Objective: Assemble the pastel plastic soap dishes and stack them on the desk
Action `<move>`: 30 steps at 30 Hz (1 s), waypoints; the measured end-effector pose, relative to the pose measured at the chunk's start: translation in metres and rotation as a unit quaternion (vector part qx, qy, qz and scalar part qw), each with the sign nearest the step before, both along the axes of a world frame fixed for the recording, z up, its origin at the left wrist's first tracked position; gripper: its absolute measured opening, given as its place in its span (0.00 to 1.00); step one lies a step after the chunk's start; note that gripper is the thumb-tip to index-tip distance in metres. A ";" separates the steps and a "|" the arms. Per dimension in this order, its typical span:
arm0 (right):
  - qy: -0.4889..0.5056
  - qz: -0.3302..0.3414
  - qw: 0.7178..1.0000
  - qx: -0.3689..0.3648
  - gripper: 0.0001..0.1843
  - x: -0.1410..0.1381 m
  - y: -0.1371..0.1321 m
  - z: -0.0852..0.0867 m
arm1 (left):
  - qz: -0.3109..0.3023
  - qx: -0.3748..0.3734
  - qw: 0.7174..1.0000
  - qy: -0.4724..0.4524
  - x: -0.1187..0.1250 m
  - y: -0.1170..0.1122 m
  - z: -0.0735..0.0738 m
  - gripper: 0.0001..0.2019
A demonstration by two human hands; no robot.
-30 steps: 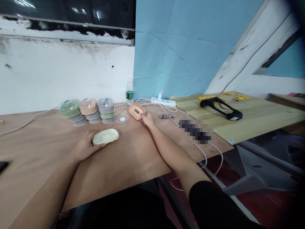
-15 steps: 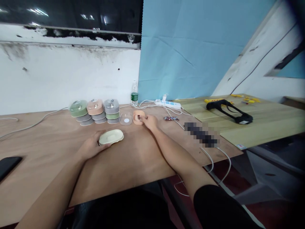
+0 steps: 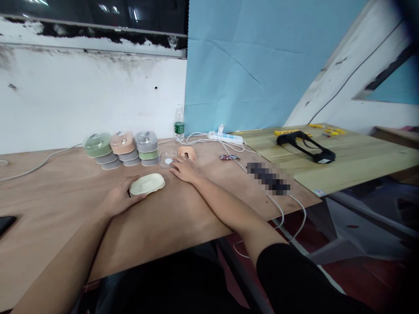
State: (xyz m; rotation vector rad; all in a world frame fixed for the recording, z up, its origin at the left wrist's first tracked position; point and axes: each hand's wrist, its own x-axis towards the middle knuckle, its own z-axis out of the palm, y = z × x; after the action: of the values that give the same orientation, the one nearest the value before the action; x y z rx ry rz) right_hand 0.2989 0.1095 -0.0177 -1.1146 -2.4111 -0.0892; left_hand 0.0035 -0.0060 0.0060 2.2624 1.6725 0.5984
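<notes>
My left hand [image 3: 118, 199] rests on the wooden table [image 3: 183, 213] and grips the left end of a cream oval dish [image 3: 147, 184]. My right hand [image 3: 183, 169] lies flat with fingers stretched out, just in front of a clear round lid [image 3: 167, 158] and a peach oval piece [image 3: 187, 153] that lies on the table. It holds nothing. Behind them stand stacks of green [image 3: 97, 145], peach [image 3: 122, 142] and grey [image 3: 146, 141] containers.
A green-labelled water bottle [image 3: 178, 124] stands at the wall. A white power strip [image 3: 225, 138] and cables lie to the right, with a black strap device [image 3: 306, 146] on the lighter table. A dark phone [image 3: 5, 223] lies at the far left. The table edge runs close to my body.
My right hand has set the peach piece down flat on the table, let go of it and drawn back toward the clear lid. My left hand stays on the cream dish.
</notes>
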 end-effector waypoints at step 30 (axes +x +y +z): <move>0.096 -0.004 0.995 -0.017 0.12 0.009 0.052 -0.005 | -0.039 0.010 0.999 -0.020 0.006 -0.004 0.003 0.31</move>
State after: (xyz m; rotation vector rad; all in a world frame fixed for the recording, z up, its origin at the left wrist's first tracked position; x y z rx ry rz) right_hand 0.3080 0.1612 -0.0227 -1.0944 -2.2459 0.0538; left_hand 0.0099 -0.0095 0.0094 2.3016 1.5601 0.6400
